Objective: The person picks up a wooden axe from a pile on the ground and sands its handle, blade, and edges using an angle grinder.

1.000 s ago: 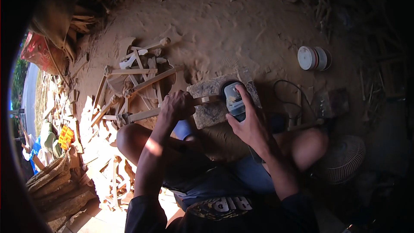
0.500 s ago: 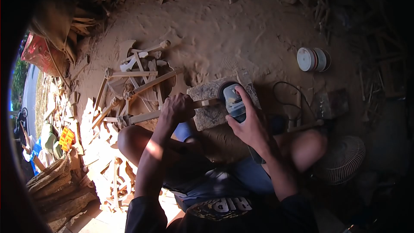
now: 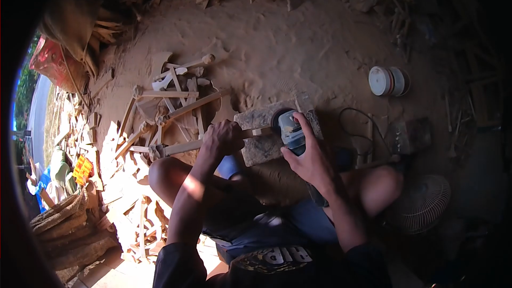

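While the left hand [image 3: 223,137] clamps its fingers round the wooden stick [image 3: 184,148], the right hand [image 3: 316,164] grips the grinder [image 3: 291,130] at the stick's three-o'clock end, over the block [image 3: 258,154]; loose hold and it could kick, imo.

It is a dusty woodworking workshop, seemingly open to a road [image 3: 38,109] on the left: powdery dust covers the floor [image 3: 266,48], wooden parts [image 3: 192,107] lie piled left and far, and a power tool [image 3: 292,134] shows over a rough block [image 3: 261,152].
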Demonstrator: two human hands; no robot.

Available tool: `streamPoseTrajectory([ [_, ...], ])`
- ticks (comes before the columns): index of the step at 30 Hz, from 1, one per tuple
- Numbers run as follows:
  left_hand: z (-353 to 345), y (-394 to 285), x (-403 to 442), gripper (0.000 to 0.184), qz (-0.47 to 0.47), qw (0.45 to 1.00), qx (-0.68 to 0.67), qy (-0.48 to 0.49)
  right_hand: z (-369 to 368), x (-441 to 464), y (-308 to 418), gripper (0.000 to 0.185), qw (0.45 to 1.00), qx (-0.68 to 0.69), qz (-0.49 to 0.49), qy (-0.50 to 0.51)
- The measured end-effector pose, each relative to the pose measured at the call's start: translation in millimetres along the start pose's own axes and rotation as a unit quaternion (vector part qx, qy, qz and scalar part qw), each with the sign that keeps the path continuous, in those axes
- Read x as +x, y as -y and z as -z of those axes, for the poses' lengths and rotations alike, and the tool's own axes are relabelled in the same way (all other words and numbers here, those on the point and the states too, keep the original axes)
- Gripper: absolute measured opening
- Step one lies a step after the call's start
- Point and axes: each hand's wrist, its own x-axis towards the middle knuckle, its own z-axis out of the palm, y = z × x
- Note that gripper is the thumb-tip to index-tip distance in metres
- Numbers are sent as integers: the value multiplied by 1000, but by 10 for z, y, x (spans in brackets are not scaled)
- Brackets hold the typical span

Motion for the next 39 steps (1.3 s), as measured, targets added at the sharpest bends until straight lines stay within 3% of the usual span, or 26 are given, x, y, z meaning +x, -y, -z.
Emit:
streamPoseTrajectory([
  [1, -3, 26, 24, 25, 9, 999, 13, 41, 2, 7, 16, 87, 1000, -17, -3, -5],
  [3, -53, 57, -1, 24, -13, 1000, 14, 11, 9, 6, 43, 86, 999, -49, -8, -11],
  [7, -64, 102, 19, 23, 3, 999, -3, 44, -14, 14, -57, 86, 1000, 2, 12, -22],
  [10, -151, 188, 134, 27, -54, 995, -65, 47, 48, 40, -101, 87, 998, 32, 35, -46],
  [12, 7, 132, 289, 31, -28, 990, -70, 116, 109, 47, -209, 86, 992, 73, 63, -81],
  [13, 113, 97, 351, 33, -13, 986, -73, 149, 239, 26, -98, 84, 990, 125, 11, -63],
  [16, -58, 251, 356, 34, -31, 997, -6, -73, 475, 37, -108, 81, 986, 120, -14, -112],
  [17, -170, 274, 363, 34, 13, 995, -48, -85, 551, 30, -44, 80, 981, 141, -49, -122],
  [18, -293, 304, 371, 34, 55, 989, -91, -101, 543, 46, -231, 80, 982, 87, 7, -166],
  [19, -355, 340, 409, 33, 62, 977, -183, -93, 600, 45, -200, 80, 982, 74, -2, -172],
  [22, -505, 346, 491, 22, 51, 869, -482, -99, 675, 55, -227, 80, 980, 67, -7, -186],
  [24, -528, 177, 521, 20, 51, 635, -765, -96, 699, 43, -196, 79, 979, 77, -15, -186],
  [25, -472, 139, 560, 13, 151, 644, -746, -82, 698, 42, -206, 79, 977, 105, -26, -181],
  [28, -428, 77, 575, 12, 163, 418, -889, -89, 692, 20, -172, 81, 979, 95, -26, -176],
  [29, -400, 129, 591, 17, 177, 437, -879, -69, 687, 16, -152, 81, 980, 99, -26, -172],
  [32, -280, 103, 657, 28, 160, 586, -782, -139, 654, -4, -115, 80, 981, 100, -23, -164],
  [33, -176, 111, 652, 22, 157, 617, -759, -137, 634, -5, -127, 80, 983, 95, -16, -159],
  [36, 233, -226, 594, 45, 82, 659, -709, -239, 542, -32, -78, 80, 984, 111, -18, -135],
  [37, 299, -270, 562, 65, 96, 663, -702, -242, 497, -29, -105, 80, 986, 108, -10, -129],
  [39, 364, -187, 583, 58, 108, 590, -779, -183, 419, -46, -78, 81, 987, 104, 18, -122],
])
